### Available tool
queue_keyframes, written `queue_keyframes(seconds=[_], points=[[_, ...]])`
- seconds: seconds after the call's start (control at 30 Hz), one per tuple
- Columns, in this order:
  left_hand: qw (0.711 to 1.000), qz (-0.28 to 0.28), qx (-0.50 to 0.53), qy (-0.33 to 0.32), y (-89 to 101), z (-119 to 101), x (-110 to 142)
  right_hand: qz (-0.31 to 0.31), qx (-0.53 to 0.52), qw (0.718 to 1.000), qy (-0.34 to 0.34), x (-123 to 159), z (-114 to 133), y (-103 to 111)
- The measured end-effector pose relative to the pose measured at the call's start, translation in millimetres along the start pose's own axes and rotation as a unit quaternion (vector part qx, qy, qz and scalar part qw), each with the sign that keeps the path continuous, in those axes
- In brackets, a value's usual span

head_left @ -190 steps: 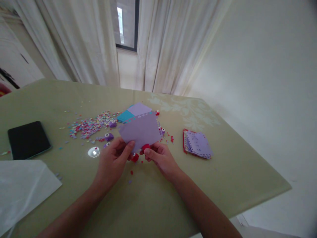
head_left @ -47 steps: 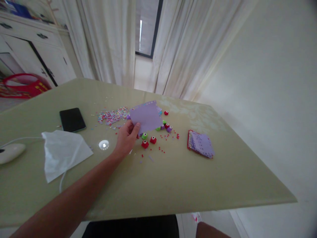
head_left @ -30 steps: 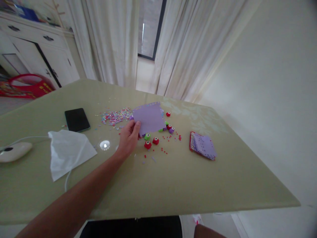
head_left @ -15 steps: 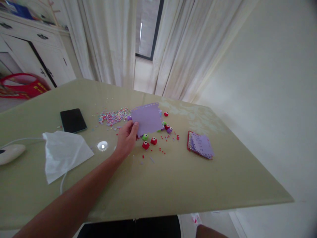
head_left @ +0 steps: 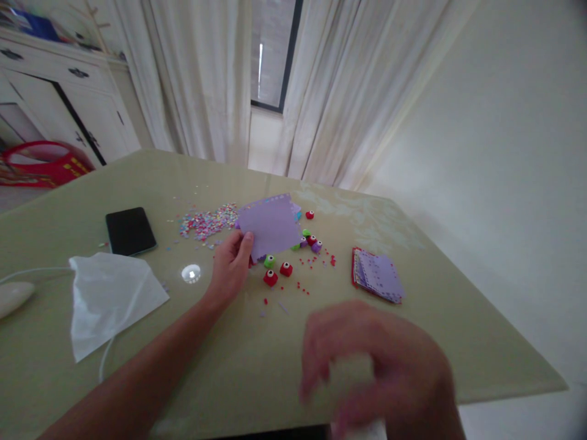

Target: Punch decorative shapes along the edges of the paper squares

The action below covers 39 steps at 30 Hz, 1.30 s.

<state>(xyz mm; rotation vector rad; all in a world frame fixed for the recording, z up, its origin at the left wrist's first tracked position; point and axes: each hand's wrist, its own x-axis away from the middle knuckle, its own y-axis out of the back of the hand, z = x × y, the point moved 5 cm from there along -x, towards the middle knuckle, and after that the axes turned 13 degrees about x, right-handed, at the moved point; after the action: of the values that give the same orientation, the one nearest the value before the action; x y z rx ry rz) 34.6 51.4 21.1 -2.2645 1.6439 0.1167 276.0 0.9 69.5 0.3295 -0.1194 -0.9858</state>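
My left hand (head_left: pixel 230 263) pinches the lower left corner of a purple sheet of paper (head_left: pixel 270 226), its far edge punched with small holes. Part of a colourful bead pile (head_left: pixel 208 221) and a few small toys lie behind the sheet. Just in front of it are a green toy piece with an eye (head_left: pixel 269 261) and two red ones, one of them a red eyed piece (head_left: pixel 270 277). Blurred by motion, my right hand (head_left: pixel 367 360) hovers over the near side of the table, thumb and fingers apart in a curve with nothing visible between them.
A stack of purple punched sheets with a red cover (head_left: pixel 378 275) lies at the right. On the left are a black phone (head_left: pixel 131 231), a white cloth-like sheet (head_left: pixel 114 299), a white cable and a white mouse (head_left: pixel 13 298). Small red bits (head_left: pixel 302 287) dot the table (head_left: pixel 229 366).
My right hand has risen from the bottom edge into view over the table. The left hand still holds the purple sheet in nearly the same place. The view has shifted slightly.
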Motion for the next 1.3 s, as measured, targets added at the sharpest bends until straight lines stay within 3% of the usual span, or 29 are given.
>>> queue_keyframes(seconds=[0.07, 0.13, 0.17, 0.27, 0.37, 0.47, 0.6, 0.7, 0.8, 0.97, 1.3], points=[[1.000, 0.000, -0.007, -0.001, 0.0, 1.3, -0.1, -0.029, 0.136, 0.990, -0.005, -24.5, -15.0, 0.5], [1.000, -0.009, -0.017, -0.003, 0.4, 2.1, 0.6, -0.153, 0.289, 0.945, -0.010, -45.2, -32.3, 4.9], [1.000, -0.016, -0.021, -0.003, 0.8, 2.4, 1.1, -0.165, 0.325, 0.931, -0.006, -53.4, -42.0, 1.0], [0.999, -0.034, -0.017, 0.007, 2.0, 4.2, 2.7, -0.153, 0.396, 0.905, -0.013, -65.7, -68.9, -13.4], [0.999, -0.040, -0.014, 0.023, 3.5, 7.4, 3.0, -0.091, 0.429, 0.897, -0.047, -67.8, -85.0, -24.9], [0.999, -0.032, -0.005, 0.038, 4.4, 11.5, 2.7, -0.109, 0.362, 0.924, -0.053, -67.8, -84.9, -25.1], [0.998, -0.006, 0.031, 0.061, 3.0, 15.9, 3.8, -0.160, 0.053, 0.983, -0.069, -68.0, -82.5, -22.0], [0.997, 0.006, 0.035, 0.068, 1.4, 16.6, 5.7, -0.156, -0.150, 0.973, -0.086, -68.1, -81.1, -25.4], [0.998, 0.002, 0.028, 0.064, 0.8, 15.8, 7.1, -0.146, -0.259, 0.948, -0.117, -66.4, -81.3, -30.1], [0.997, 0.006, 0.042, 0.061, -1.5, 15.9, 8.3, -0.139, -0.302, 0.934, -0.133, -63.5, -80.2, -36.3], [0.997, 0.052, 0.024, 0.052, -9.2, 13.1, 12.5, -0.166, -0.248, 0.946, -0.131, -63.7, -80.5, -34.7]])
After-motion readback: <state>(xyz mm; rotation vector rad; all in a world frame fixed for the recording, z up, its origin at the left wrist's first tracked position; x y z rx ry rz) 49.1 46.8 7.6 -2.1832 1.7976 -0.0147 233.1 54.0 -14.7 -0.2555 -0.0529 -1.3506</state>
